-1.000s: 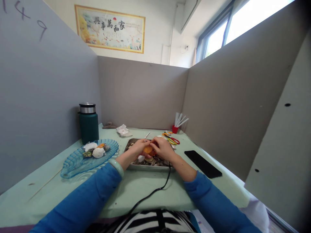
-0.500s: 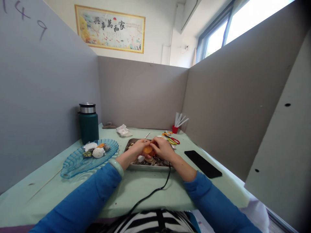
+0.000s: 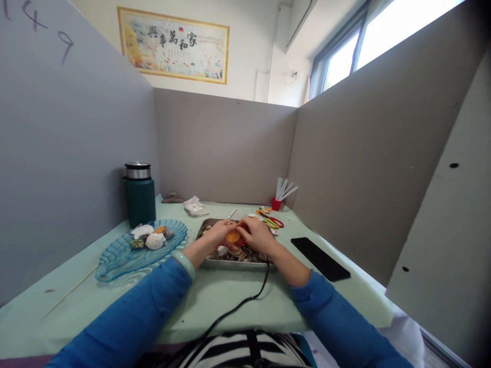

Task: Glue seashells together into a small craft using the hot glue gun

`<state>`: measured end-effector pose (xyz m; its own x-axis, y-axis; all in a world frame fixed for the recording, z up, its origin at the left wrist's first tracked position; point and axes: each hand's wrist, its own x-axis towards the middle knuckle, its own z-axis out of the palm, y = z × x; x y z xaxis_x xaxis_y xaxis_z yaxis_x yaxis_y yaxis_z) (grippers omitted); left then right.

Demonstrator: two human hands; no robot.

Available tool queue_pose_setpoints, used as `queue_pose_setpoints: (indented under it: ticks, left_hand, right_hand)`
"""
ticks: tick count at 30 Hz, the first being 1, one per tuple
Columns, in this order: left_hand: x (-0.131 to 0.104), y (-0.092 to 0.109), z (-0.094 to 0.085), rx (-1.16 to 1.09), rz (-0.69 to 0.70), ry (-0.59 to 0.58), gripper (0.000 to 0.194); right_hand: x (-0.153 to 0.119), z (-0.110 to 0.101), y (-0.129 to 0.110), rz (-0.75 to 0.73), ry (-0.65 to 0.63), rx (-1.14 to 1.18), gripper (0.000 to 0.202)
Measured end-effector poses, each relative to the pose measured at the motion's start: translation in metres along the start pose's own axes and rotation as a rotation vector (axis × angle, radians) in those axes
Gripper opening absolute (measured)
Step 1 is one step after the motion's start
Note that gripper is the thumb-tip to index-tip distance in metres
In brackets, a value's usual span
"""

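An orange seashell (image 3: pixel 232 236) is held between my two hands above the metal tray (image 3: pixel 218 265). My left hand (image 3: pixel 219 234) is closed on its left side, a pale green bangle (image 3: pixel 184 263) at the wrist. From the right, the fingers of my right hand (image 3: pixel 256 232) pinch at the shell's upper edge; its fingertips are partly hidden. Many small shells and stones (image 3: pixel 245 254) fill the tray below. A black cable (image 3: pixel 245 300) runs from beneath my right hand toward my lap; what it joins is hidden.
Left stands a blue shell-shaped plate (image 3: pixel 115 260) with several shells, a green flask (image 3: pixel 140 202) behind it and a thin stick (image 3: pixel 71 291) in front. Scissors (image 3: pixel 274 222), a red cup (image 3: pixel 276 204) of white sticks and a black phone-like slab (image 3: pixel 320 259) lie right. Grey partitions surround the table.
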<state>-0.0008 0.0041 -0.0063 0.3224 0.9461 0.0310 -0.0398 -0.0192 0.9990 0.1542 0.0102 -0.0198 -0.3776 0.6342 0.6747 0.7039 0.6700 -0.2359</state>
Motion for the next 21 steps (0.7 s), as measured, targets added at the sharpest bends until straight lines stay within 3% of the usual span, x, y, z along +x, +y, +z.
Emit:
queue_pose_setpoints:
  ticks: [21]
  left_hand:
    - [0.0005,-0.0019,-0.0001,0.105,0.006,0.013,0.013]
  right_hand:
    - [-0.0005,0.0006,0.0007,-0.007,-0.039,-0.026,0.01]
